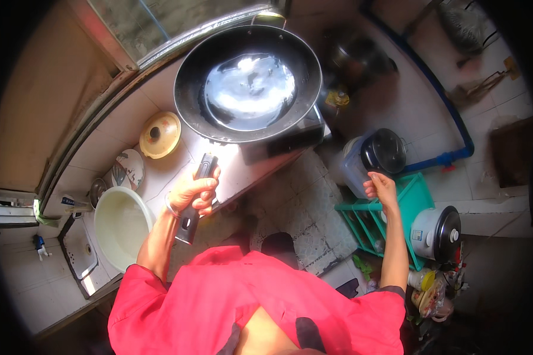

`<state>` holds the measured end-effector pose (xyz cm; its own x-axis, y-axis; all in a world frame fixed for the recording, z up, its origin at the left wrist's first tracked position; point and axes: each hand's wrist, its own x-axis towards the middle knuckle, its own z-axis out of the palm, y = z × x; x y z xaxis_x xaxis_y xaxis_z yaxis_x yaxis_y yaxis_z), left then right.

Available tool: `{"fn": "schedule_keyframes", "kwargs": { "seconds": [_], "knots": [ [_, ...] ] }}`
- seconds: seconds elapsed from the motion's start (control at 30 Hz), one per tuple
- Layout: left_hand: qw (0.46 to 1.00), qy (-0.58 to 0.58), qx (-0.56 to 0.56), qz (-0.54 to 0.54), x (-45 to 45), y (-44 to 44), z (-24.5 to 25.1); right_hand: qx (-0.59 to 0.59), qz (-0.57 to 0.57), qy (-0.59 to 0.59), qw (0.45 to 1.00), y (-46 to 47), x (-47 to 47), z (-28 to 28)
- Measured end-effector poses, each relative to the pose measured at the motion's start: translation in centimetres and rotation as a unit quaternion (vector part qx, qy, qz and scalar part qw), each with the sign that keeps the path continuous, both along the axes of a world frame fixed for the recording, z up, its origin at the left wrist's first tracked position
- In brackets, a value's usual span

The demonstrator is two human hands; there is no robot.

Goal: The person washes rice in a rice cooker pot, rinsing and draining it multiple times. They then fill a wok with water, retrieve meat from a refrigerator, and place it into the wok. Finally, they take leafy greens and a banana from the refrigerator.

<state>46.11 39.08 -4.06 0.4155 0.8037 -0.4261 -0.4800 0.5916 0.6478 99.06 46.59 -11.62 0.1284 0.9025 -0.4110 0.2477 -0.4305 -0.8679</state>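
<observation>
My left hand (200, 191) is wrapped around the black handle (206, 166) of a large dark wok (191, 111). The wok is over the back of the counter, by the window, and a small loop handle (268, 18) sits on its far rim. A bright, glossy patch with reflections, apparently liquid, covers the bottom of the wok. Out to the right, my right hand (382, 188) is raised with its fingers curled in, and nothing shows in it. It appears above a green plastic rack (408, 191), close to a dark pot lid (384, 151) and a translucent bin (357, 168).
A yellow lid (160, 135), a plate (133, 166) and a pale basin (124, 228) line the left counter, beside a sink (82, 250). On the right are a rice cooker (433, 235) and a blue pipe (448, 100). Patterned tiles (313, 219) cover the floor.
</observation>
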Motion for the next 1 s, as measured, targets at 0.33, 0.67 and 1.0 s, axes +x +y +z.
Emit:
{"fn": "schedule_keyframes", "kwargs": {
  "seconds": [0.33, 0.67, 1.0],
  "knots": [
    [0.991, 0.026, -0.067, 0.109, 8.6, 7.4, -1.3, -0.023, 0.048, 0.023, 0.998, 18.3, 6.9, -9.7],
    [0.952, 0.242, -0.171, 0.075, 8.1, 9.9, 3.4, 0.204, 0.142, -0.225, 0.942, 39.9, 2.7, -22.1],
    [0.739, 0.661, -0.125, 0.041, 10.2, 10.1, 6.4, 0.24, 0.197, -0.277, 0.91, 54.0, 3.4, -32.8]
  ]
}}
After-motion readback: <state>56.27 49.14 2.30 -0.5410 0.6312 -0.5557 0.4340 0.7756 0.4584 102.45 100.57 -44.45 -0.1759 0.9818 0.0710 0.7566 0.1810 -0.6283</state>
